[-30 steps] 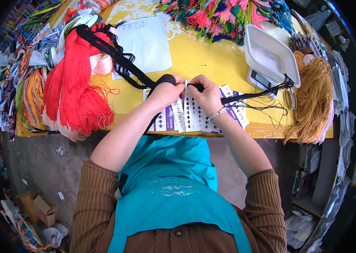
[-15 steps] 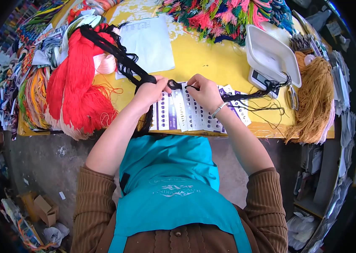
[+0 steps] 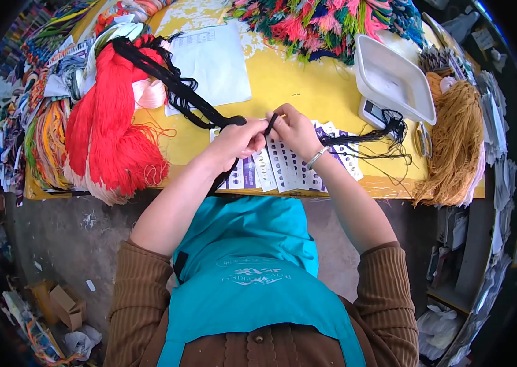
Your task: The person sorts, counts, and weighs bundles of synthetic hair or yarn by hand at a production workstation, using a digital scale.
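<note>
A long skein of black thread runs from the red bundle down to my left hand, whose fingers are wrapped round it. Part of the skein hangs below that hand over the table edge. My right hand pinches a small loop of the black thread close to the left fingertips. Loose black strands trail from behind the right hand toward the scale. Under both hands lie white and purple printed cards with rows of dark marks or holes.
A red thread bundle lies at left, beside multicoloured skeins. White paper rests behind the hands. At right are a scale with a white tray, scissors and a brown thread bundle. Colourful tassels cover the back.
My left hand has moved right, close to my right hand, drawing the black skein with it. The right hand has shifted slightly, and the thread it pinches now stands up in a loop.
</note>
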The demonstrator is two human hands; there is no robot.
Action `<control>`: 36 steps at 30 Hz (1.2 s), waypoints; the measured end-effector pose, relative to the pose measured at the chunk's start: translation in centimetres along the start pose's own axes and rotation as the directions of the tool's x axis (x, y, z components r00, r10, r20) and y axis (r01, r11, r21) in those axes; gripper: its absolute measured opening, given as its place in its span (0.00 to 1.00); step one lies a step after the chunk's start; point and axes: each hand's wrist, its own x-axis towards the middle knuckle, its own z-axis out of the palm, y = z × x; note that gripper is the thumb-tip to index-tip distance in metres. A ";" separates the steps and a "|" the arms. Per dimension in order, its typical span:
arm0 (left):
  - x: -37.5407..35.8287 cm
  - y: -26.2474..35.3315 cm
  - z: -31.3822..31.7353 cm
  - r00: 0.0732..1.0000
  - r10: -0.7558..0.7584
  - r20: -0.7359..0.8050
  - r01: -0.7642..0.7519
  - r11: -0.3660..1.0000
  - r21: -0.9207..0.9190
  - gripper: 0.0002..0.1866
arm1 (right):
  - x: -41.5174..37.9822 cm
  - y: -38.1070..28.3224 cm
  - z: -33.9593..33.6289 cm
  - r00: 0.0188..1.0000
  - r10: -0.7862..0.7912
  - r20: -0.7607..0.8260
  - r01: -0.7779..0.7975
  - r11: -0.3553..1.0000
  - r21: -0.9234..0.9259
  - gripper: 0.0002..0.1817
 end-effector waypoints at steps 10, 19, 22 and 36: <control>2.1 -0.8 1.5 0.927 0.361 -0.099 -0.179 0.660 0.730 0.08 | 0.2 0.4 -1.3 0.984 -0.006 0.178 -0.082 0.871 0.484 0.26; -0.3 -0.8 -1.5 1.000 0.021 0.017 -0.006 0.769 -0.639 0.10 | 0.3 -1.0 -1.6 0.978 0.072 0.197 -0.106 0.980 0.170 0.29; -5.8 0.7 -6.0 0.962 0.270 -0.048 -0.162 0.417 -0.894 0.08 | 0.0 -1.8 -1.8 0.969 0.106 0.222 -0.130 0.987 0.096 0.31; -11.0 -2.3 -9.0 0.671 0.626 -0.397 -0.308 0.723 0.618 0.11 | -1.3 -3.1 -1.3 0.981 -0.104 0.162 0.136 0.970 -0.202 0.15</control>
